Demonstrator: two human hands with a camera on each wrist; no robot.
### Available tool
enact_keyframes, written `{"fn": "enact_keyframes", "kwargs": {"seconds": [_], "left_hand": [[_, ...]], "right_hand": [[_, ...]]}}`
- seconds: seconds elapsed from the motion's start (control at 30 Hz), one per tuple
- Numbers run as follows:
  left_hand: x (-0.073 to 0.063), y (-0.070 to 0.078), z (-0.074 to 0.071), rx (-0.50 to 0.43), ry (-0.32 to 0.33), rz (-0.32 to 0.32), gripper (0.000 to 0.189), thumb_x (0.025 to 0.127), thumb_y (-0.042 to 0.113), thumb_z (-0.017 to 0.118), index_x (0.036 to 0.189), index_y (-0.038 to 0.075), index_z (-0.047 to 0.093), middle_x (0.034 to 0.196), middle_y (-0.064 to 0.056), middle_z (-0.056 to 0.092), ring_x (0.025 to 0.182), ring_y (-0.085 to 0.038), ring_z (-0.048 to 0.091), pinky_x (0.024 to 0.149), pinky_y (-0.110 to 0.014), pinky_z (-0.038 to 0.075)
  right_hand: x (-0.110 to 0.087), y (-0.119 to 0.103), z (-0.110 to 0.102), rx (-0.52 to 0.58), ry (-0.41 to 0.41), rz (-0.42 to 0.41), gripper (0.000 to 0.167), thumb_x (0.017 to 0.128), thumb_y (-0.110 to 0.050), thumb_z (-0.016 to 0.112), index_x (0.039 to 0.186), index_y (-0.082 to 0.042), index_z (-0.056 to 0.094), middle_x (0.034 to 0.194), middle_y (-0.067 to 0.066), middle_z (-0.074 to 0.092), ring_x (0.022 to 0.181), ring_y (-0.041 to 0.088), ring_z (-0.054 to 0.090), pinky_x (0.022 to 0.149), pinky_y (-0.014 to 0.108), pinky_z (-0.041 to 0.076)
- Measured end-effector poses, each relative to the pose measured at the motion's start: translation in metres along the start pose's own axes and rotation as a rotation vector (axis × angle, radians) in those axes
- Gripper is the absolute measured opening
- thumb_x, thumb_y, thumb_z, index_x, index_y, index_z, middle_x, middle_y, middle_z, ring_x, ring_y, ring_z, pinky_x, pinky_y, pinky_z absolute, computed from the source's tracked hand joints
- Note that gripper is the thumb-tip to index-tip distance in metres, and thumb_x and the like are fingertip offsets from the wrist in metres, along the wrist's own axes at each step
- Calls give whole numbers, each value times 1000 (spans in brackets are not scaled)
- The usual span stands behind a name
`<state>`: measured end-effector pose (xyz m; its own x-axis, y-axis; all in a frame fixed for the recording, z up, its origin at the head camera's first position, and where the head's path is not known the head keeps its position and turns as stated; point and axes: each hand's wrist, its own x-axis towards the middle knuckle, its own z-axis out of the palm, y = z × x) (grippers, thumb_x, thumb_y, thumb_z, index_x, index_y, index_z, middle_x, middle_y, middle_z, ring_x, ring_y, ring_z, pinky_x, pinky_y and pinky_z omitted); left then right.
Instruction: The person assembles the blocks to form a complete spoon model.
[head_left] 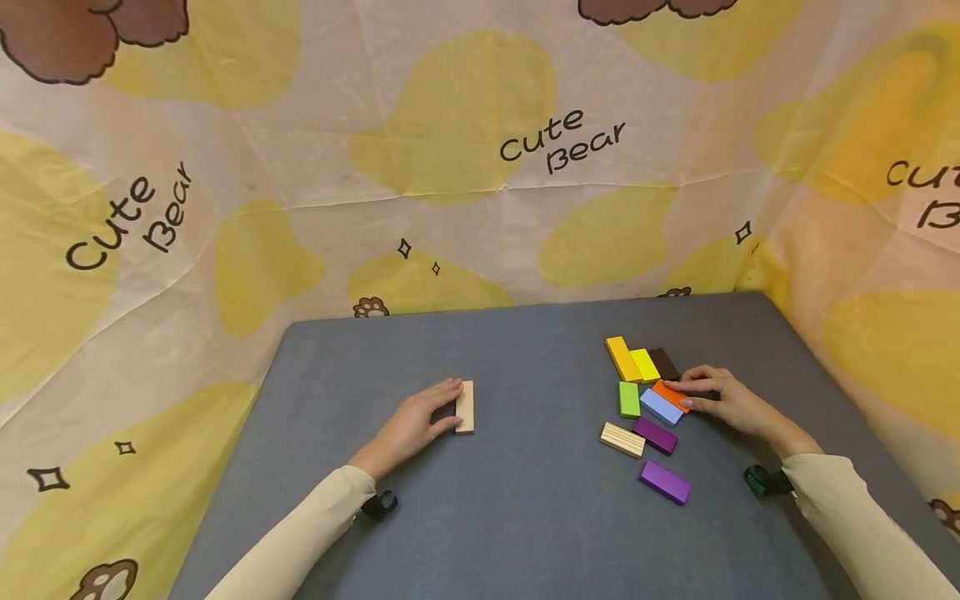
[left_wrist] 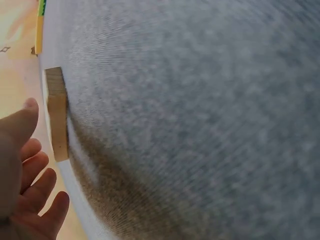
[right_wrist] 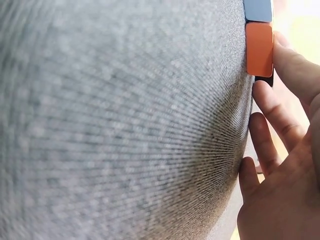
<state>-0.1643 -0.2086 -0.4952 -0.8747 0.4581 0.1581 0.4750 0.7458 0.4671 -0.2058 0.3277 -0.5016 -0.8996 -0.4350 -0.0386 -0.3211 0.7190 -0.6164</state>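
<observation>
In the head view my left hand is at the left side of a plain wooden block. Its fingertips reach the block's edge, thumb held apart; the left wrist view shows the fingers loosely bent beside the block. On the right, my right hand has thumb and index finger at an orange block, which lies against a light blue block. The right wrist view shows the thumb by the upper face of the orange block and the other fingers spread beside it; firm contact is unclear.
Around the right hand lie dark brown, yellow, orange-yellow and green blocks. Nearer are a striped wooden block and two purple blocks, one closer to the front. A printed cloth stands behind the grey table.
</observation>
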Motion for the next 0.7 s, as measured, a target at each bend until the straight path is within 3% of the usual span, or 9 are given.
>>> {"fn": "enact_keyframes", "kwargs": {"seconds": [0.2, 0.43, 0.57, 0.7], "left_hand": [[-3, -3, 6, 49, -6, 24, 50, 95, 28, 66, 138, 6, 57, 149, -8, 53, 140, -27, 49, 112, -47, 44], [-1, 2, 4, 93, 11, 64, 38, 93, 24, 68, 126, 6, 68, 139, -7, 62, 133, -24, 56, 108, -43, 49], [-1, 5, 4, 125, 8, 67, 38, 91, 28, 71, 122, 6, 70, 137, -7, 64, 129, -25, 59, 104, -42, 51], [-1, 6, 5, 134, 13, 64, 45, 88, 35, 73, 121, 5, 71, 136, -7, 64, 128, -26, 60, 103, -42, 52]], "right_hand": [[-2, -4, 1, 10, 4, 13, 37, 94, -22, 67, 129, -8, 67, 125, 18, 56, 115, 36, 40, 88, 48, 38], [-5, -7, 4, -72, 107, -1, 33, 93, -23, 69, 124, -12, 70, 121, 16, 64, 111, 33, 48, 88, 48, 41], [-9, -9, 11, -88, 210, -1, 31, 91, -24, 71, 121, -16, 73, 116, 11, 71, 108, 12, 51, 89, 35, 42], [-14, -12, 15, -67, 299, 4, 35, 86, -27, 77, 120, -17, 73, 112, 9, 73, 99, -16, 43, 86, 18, 40]]}}
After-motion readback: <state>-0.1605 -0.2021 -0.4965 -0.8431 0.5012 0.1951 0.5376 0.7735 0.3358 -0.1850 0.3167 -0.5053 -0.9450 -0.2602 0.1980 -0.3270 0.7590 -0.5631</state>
